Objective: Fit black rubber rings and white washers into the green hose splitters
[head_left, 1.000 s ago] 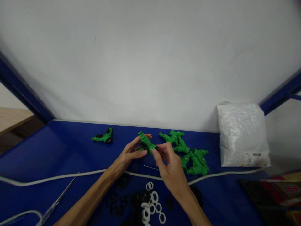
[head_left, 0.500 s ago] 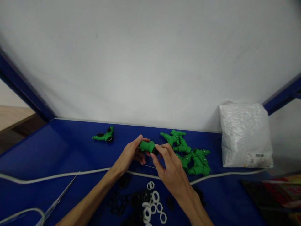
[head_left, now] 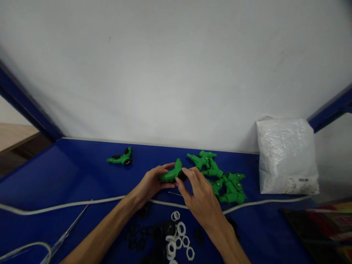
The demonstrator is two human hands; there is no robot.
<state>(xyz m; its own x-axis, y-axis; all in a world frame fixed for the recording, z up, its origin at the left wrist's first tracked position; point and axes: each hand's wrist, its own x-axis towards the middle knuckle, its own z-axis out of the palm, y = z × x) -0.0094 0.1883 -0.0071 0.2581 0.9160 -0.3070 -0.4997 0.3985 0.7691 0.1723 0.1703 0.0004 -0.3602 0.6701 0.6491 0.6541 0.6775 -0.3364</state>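
A green plastic Y-shaped hose connector (head_left: 171,175) is held between both hands above the blue table. My left hand (head_left: 152,182) grips its green body from the left, thumb above and fingers beneath. At the connector's right end, my right hand (head_left: 196,187) pinches a black ring (head_left: 182,175) with thumb and fingertips. Just right of this hand lie several more green connectors (head_left: 231,189) in a pile. Another green connector, fitted with black parts (head_left: 121,157), rests alone at the back left.
Loose white rings (head_left: 181,229) and black rings (head_left: 137,234) lie near the front. A white cable (head_left: 68,205) crosses the table, with tweezers (head_left: 67,231) at left. A thin metal tool (head_left: 174,193) lies below the hands. A white plastic package (head_left: 287,157) stands at right.
The connector has been turned in my left hand, so one branch now points up and away. My left fingers have shifted around it; the right hand keeps its pinch at the black end.
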